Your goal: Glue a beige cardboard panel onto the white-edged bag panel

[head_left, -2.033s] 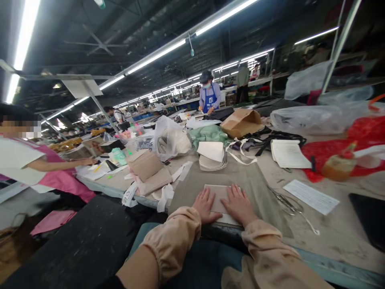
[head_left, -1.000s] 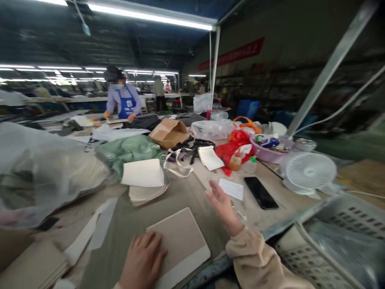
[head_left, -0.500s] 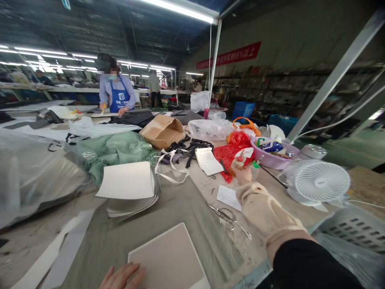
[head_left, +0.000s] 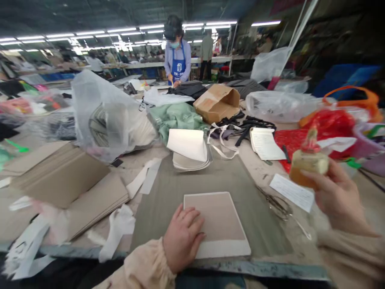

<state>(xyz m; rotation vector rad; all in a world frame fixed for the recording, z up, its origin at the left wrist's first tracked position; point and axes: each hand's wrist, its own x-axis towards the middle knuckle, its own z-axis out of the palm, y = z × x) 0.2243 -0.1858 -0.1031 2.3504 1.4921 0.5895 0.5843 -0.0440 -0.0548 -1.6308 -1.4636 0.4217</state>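
My left hand point(head_left: 185, 237) lies with its fingers spread on the left part of a beige panel with white edges point(head_left: 221, 220). The panel rests on a grey-green cloth point(head_left: 162, 200) near the table's front edge. At the right, my right hand point(head_left: 339, 192) holds up a small bottle of amber liquid point(head_left: 308, 166) with a reddish top. Scissors point(head_left: 278, 204) and a written paper slip point(head_left: 291, 192) lie below and left of the bottle. Beyond the panel is a stack of white sheets point(head_left: 189, 148).
Cardboard pieces point(head_left: 63, 172) and a clear plastic bag point(head_left: 111, 116) occupy the left. Farther back are green fabric point(head_left: 177, 118), a paper bag point(head_left: 216, 102), a notepad point(head_left: 266, 144) and red plastic point(head_left: 327, 124). A person in a blue apron point(head_left: 178, 62) stands across the table.
The view has turned left. My right hand has drawn nearer from the red plastic, with the bottle raised in it. My left hand stays on the panel, now fully in view.
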